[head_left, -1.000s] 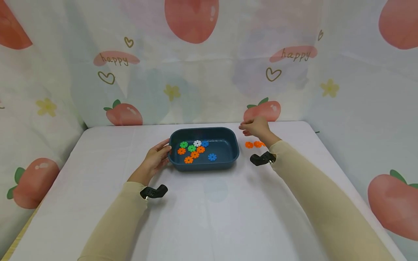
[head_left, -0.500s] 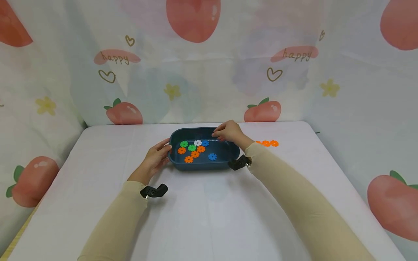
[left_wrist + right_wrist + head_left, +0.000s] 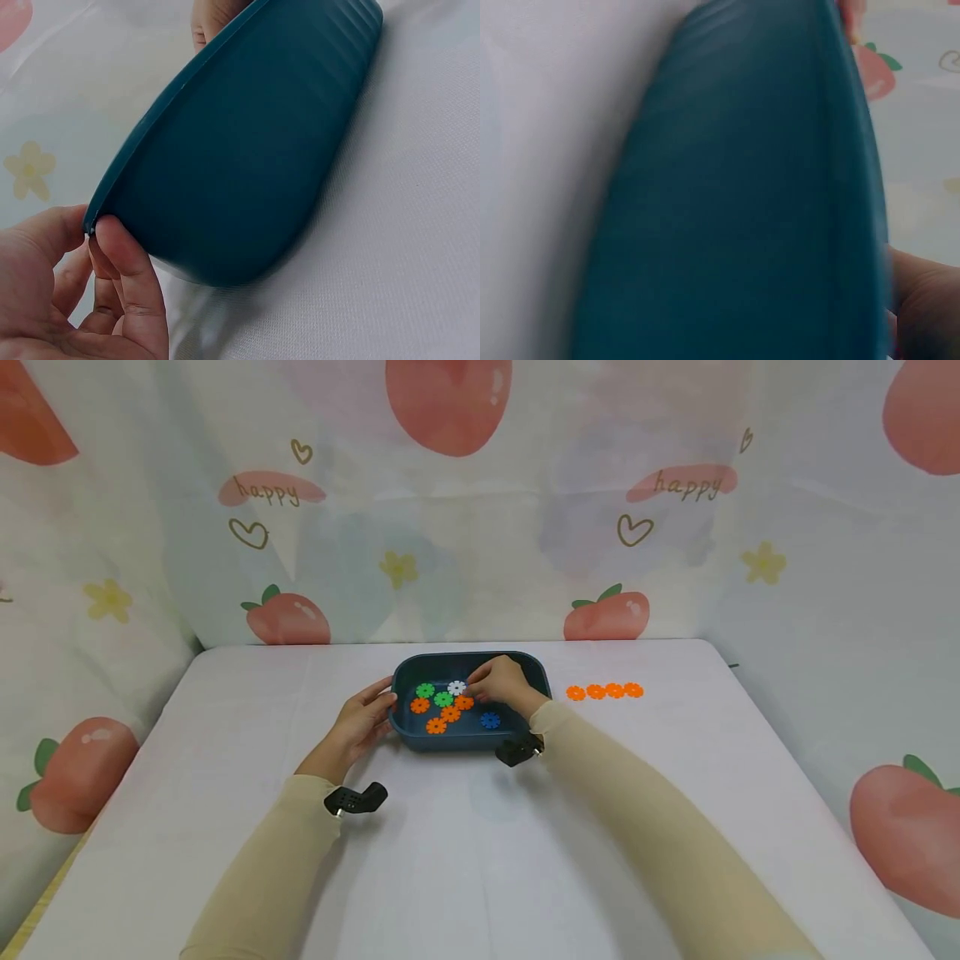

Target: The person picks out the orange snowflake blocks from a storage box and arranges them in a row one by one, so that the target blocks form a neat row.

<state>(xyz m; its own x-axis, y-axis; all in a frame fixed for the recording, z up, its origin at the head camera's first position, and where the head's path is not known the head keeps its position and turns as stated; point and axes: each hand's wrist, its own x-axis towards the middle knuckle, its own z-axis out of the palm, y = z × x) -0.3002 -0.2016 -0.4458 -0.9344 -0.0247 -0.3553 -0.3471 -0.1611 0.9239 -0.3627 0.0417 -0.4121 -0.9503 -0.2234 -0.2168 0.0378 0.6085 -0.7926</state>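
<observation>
A dark blue-green plastic basin (image 3: 457, 743) stands on the white table. My left hand (image 3: 360, 722) grips its left rim; in the left wrist view the thumb and fingers pinch the rim's edge. Inside, flower-shaped plastic discs lie flat: several orange discs (image 3: 450, 714), two green discs (image 3: 443, 699), a white disc (image 3: 457, 688) and a blue disc (image 3: 491, 720). My right hand (image 3: 501, 681) reaches down into the basin, fingertips beside the white disc. I cannot tell whether those fingers pinch a disc. In the right wrist view the basin wall (image 3: 735, 187) hides the fingertips.
Right of the basin, several orange discs (image 3: 596, 692) lie in a row on the white tablecloth (image 3: 450, 852). A patterned cloth backdrop (image 3: 480, 543) rises behind the table and along both sides.
My right hand has moved left from over the orange row into the basin, covering the spot where a second blue disc showed. The orange row is now uncovered. My left hand keeps its grip.
</observation>
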